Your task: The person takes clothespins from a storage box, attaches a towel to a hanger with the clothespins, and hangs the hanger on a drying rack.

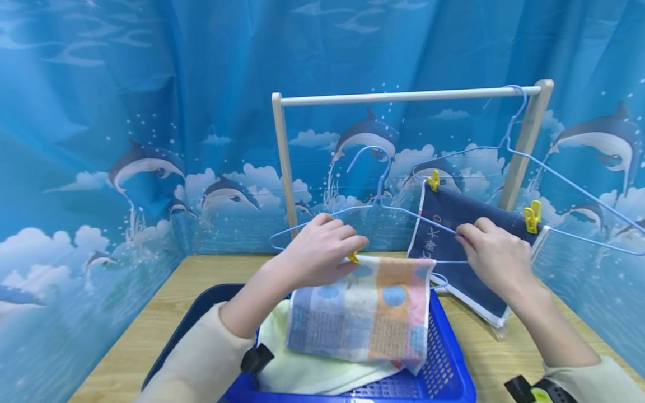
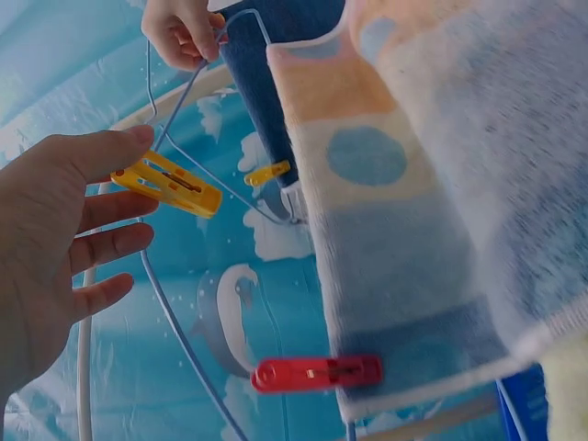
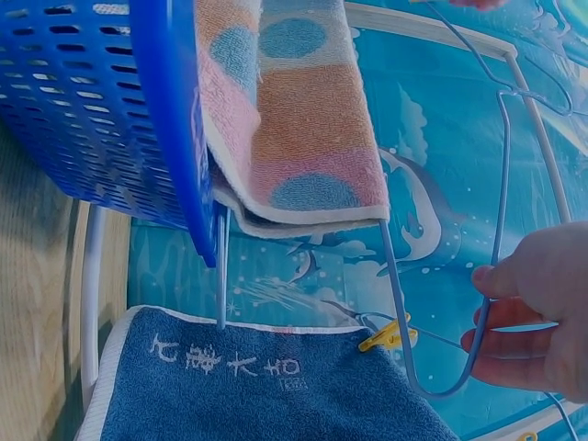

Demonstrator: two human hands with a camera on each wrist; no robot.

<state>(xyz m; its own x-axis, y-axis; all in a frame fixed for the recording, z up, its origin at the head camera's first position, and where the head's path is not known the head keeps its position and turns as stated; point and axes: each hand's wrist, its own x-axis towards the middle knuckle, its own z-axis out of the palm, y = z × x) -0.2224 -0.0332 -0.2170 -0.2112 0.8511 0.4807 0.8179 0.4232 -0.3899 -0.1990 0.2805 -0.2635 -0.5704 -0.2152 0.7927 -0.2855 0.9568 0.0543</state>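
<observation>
A yellow clothespin [image 2: 175, 186] is pinched between the thumb and forefinger of my left hand [image 1: 322, 251], just above the top edge of a towel. That towel [image 1: 360, 313], patterned in colored blocks with blue dots, hangs folded over the lower bar of a blue wire hanger [image 1: 378, 193]. A red clothespin [image 2: 317, 373] grips the towel near one end of its fold. My right hand [image 1: 496, 257] pinches the hanger's wire near its right end, clear of the towel. The hanger's hook stands upright, off the rack's rail.
A blue basket [image 1: 453, 358] below holds a pale yellow towel [image 1: 302, 372]. Behind stands a wooden rack [image 1: 403, 97]. On its right end hangs another hanger [image 1: 509, 134], with a navy towel [image 1: 468, 240] held by yellow clothespins [image 1: 532, 217]. A dolphin-print curtain [image 1: 227, 112] encloses the table [image 1: 166, 313].
</observation>
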